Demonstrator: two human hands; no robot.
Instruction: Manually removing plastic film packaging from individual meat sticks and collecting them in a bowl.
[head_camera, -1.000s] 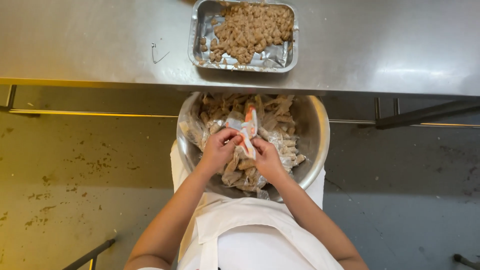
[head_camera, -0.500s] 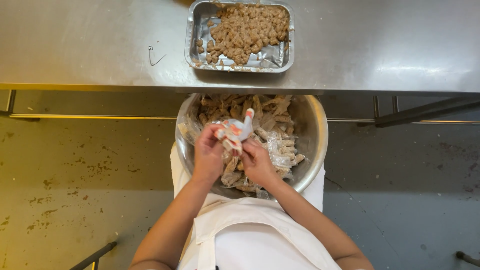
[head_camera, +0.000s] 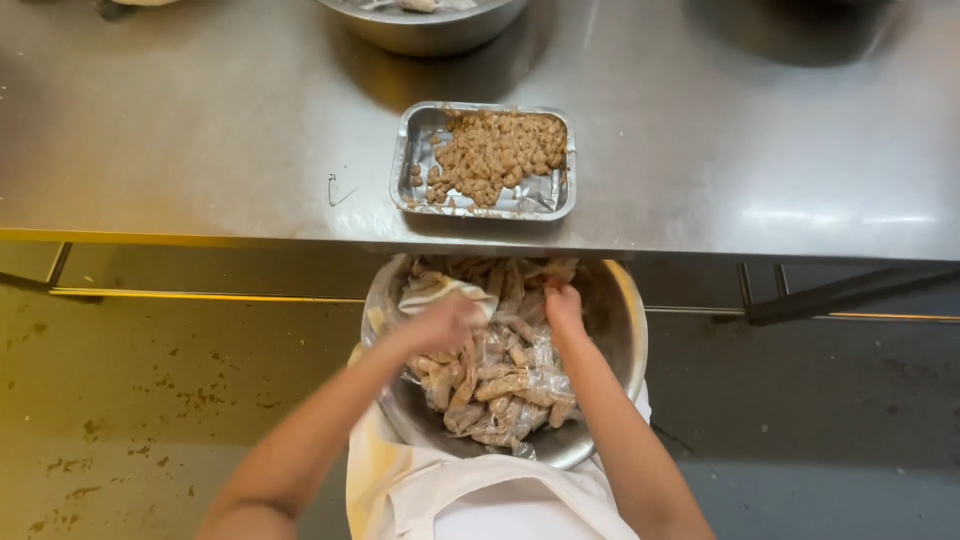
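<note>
Here both hands, left hand and right hand, reach among wrapped pieces in the metal bowl, grip unclear.

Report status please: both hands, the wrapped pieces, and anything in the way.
Left hand blurred, on a crumpled wrapper; right hand down among the wrapped pieces. Both inside the steel bowl. Foil tray sits apart on the counter; nothing blocking.

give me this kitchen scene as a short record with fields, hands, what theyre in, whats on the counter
left hand: blurred, over the near-left part of the bowl, at a pale wrapper
right hand: reaching into the far side of the bowl
bowl: round metal bowl below the counter edge, full of wrapped brown pieces
counter: steel counter
tray: foil tray partly filled with brown crumbled food
far edge: another metal bowl, cut off by the frame
</note>
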